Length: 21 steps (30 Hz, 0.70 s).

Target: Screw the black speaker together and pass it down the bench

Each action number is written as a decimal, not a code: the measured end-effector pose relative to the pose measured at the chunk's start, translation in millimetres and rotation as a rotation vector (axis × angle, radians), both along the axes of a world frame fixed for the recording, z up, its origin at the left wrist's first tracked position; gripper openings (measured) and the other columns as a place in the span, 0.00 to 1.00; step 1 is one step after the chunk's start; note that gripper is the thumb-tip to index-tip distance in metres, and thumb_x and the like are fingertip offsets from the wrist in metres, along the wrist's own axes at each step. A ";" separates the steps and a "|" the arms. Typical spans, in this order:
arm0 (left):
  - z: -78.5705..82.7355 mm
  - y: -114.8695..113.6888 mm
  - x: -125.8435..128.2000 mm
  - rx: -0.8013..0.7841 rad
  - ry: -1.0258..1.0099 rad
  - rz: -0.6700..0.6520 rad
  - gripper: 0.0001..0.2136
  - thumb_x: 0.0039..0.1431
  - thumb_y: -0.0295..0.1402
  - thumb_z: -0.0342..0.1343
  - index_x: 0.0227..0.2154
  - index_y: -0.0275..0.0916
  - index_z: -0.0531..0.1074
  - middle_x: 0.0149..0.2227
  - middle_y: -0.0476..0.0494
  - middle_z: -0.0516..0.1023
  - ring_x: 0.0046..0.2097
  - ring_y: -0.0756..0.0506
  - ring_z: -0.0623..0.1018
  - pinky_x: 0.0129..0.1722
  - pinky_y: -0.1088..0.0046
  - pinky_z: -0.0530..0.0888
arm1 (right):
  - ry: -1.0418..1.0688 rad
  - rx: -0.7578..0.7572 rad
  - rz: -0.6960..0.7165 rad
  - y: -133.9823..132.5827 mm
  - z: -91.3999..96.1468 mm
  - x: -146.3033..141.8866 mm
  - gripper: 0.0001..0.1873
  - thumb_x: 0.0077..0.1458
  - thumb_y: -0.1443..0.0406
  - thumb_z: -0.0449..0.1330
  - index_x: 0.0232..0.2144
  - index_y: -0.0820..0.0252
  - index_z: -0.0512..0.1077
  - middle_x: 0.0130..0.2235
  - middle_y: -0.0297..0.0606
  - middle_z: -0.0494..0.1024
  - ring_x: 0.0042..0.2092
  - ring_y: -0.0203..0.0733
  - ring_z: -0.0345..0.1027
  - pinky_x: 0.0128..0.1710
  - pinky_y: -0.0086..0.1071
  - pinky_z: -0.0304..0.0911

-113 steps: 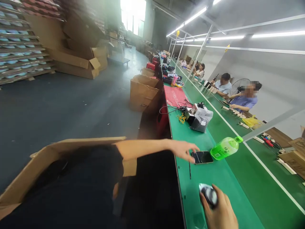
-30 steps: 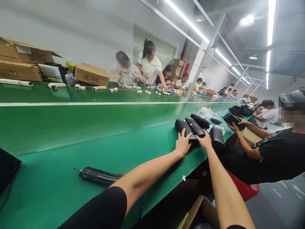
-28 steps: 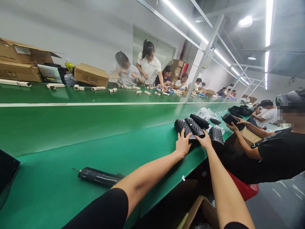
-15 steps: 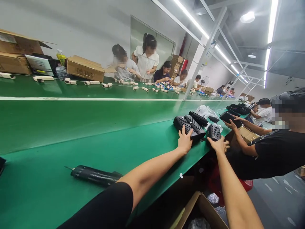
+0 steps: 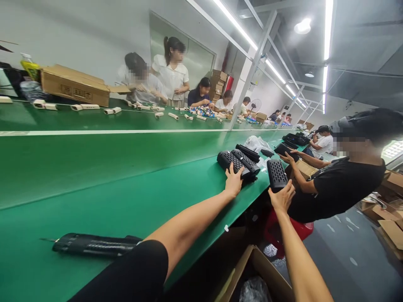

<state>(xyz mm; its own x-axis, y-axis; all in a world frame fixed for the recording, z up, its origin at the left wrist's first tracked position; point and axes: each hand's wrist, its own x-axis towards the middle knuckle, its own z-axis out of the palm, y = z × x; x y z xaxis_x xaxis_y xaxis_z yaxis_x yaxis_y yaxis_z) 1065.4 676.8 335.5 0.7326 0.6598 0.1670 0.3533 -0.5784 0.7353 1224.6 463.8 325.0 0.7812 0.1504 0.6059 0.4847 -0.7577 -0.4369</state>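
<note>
My left hand [image 5: 233,183] curls its fingers over the near end of a black perforated casing [image 5: 228,161] lying on the green bench. Against that one lies a second perforated casing [image 5: 247,159]. My right hand [image 5: 282,197] grips another black casing [image 5: 277,173], with rows of slots, by its lower end. It is tilted up at the bench edge, beside the co-worker. A black electric screwdriver [image 5: 91,245] with a thin bit lies at the lower left, its rear partly behind my left sleeve.
A co-worker in a black top [image 5: 343,184] sits close on the right, holding a black part [image 5: 285,152]. Clear plastic bags [image 5: 256,143] lie behind the casings. Below the bench edge stands an open carton [image 5: 239,268]. A metal post [image 5: 248,79] rises beyond the bench.
My right hand has lifted and tilted its casing, so more of the slotted face shows. My left hand stays on its casing. The view has swung right.
</note>
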 end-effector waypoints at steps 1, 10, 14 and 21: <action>0.1 0.4 -0.1 -0.002 -0.004 -0.007 0.35 0.75 0.29 0.64 0.79 0.61 0.67 0.88 0.39 0.43 0.83 0.18 0.58 0.73 0.40 0.79 | -0.042 -0.005 0.024 -12.9 0.9 -5.5 0.45 0.71 0.43 0.68 0.77 0.57 0.62 0.76 0.55 0.62 0.74 0.68 0.59 0.75 0.67 0.59; 0.4 3.2 6.1 -0.053 -0.059 -0.042 0.39 0.70 0.28 0.70 0.79 0.59 0.67 0.88 0.40 0.44 0.84 0.21 0.58 0.78 0.41 0.73 | -0.211 0.092 0.305 -69.5 28.6 -61.5 0.58 0.58 0.38 0.68 0.74 0.71 0.59 0.70 0.68 0.63 0.75 0.74 0.57 0.79 0.67 0.55; 0.2 27.2 -14.6 -0.072 -0.116 0.002 0.42 0.71 0.30 0.70 0.83 0.52 0.60 0.87 0.37 0.50 0.82 0.31 0.65 0.81 0.50 0.69 | -0.115 0.182 0.447 -39.4 36.8 -84.4 0.58 0.55 0.37 0.73 0.74 0.64 0.61 0.68 0.61 0.69 0.70 0.68 0.67 0.72 0.63 0.67; 0.6 96.2 -63.1 -0.237 -0.102 0.264 0.25 0.78 0.47 0.66 0.70 0.42 0.75 0.75 0.32 0.72 0.73 0.30 0.75 0.75 0.37 0.72 | 0.067 0.131 0.675 87.3 7.4 -113.4 0.40 0.68 0.43 0.72 0.70 0.58 0.71 0.67 0.51 0.75 0.64 0.58 0.74 0.66 0.58 0.75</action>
